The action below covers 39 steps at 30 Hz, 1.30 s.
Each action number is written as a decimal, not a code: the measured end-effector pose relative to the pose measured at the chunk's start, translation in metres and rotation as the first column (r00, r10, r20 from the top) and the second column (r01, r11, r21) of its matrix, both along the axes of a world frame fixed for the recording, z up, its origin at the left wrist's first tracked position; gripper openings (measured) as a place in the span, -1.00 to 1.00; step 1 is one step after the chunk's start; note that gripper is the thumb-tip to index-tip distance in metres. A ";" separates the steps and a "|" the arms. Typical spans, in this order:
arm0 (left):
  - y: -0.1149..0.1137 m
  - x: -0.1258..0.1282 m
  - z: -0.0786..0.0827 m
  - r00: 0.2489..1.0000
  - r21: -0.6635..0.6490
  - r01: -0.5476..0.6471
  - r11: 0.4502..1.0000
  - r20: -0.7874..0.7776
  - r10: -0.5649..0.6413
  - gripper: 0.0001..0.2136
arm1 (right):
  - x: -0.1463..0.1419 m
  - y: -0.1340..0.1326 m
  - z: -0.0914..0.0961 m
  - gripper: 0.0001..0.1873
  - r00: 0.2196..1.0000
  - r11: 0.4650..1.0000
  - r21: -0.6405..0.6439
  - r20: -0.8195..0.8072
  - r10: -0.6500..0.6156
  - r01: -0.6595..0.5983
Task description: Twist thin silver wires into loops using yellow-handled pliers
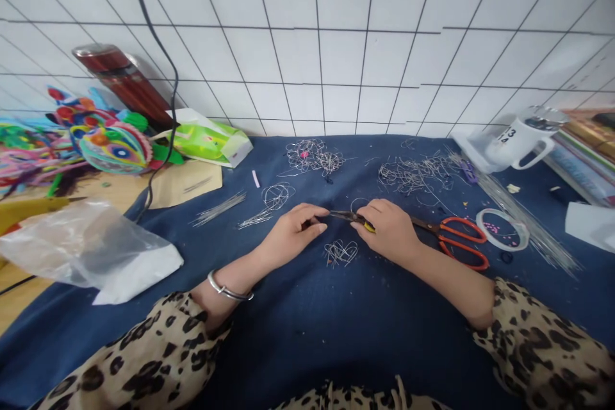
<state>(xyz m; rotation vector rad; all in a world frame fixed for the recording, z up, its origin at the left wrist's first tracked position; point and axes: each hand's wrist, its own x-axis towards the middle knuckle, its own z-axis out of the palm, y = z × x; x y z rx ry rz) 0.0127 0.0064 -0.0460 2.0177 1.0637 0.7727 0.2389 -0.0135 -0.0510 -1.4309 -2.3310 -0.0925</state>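
My right hand (391, 229) is closed round small pliers (353, 217) with a yellow handle; the jaws point left toward my left hand (294, 230). The left hand's fingers are pinched together at the jaw tips, seemingly on a thin wire too fine to see clearly. Both hands rest on a dark blue cloth (307, 320). Just below them lies a small heap of bent wire loops (341, 252). A silver bangle (228, 288) circles my left wrist.
Red-handled scissors (456, 240) lie right of my right hand. Wire tangles (314, 157), a second tangle (413, 173), straight wire bundles (218, 208), a bead dish (502, 229), a white mug (516, 138), a plastic bag (86, 246), and colourful craft pieces (96, 134) surround the work area.
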 end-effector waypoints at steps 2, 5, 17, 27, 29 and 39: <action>-0.001 0.000 0.001 0.997 0.058 -0.063 0.996 -0.031 0.065 -0.76 | 0.000 0.000 -0.003 -0.82 1.000 1.000 -0.012 -0.026 -0.010 0.010; -0.006 0.000 0.008 0.988 0.203 -0.081 0.976 -0.111 0.105 -0.87 | -0.001 0.001 -0.007 -0.83 0.998 0.999 -0.026 -0.065 -0.022 0.020; -0.024 0.011 0.010 0.886 0.149 0.180 0.972 -0.454 -0.094 -0.93 | 0.001 0.003 -0.013 -0.81 0.996 0.998 -0.064 -0.087 -0.011 0.005; -0.029 0.014 0.008 0.880 0.152 0.214 0.965 -0.459 -0.123 -0.90 | 0.001 0.002 -0.012 -0.79 0.997 0.997 -0.076 -0.078 0.013 -0.019; -0.029 0.015 0.007 0.887 0.145 0.198 0.969 -0.447 -0.115 -0.90 | 0.001 0.002 -0.012 -0.79 0.997 0.996 -0.082 -0.073 0.021 -0.027; -0.034 0.018 0.009 0.895 0.065 0.073 0.995 -0.445 -0.037 -0.92 | 0.002 -0.001 -0.012 -0.81 0.997 0.993 -0.111 -0.070 0.027 -0.034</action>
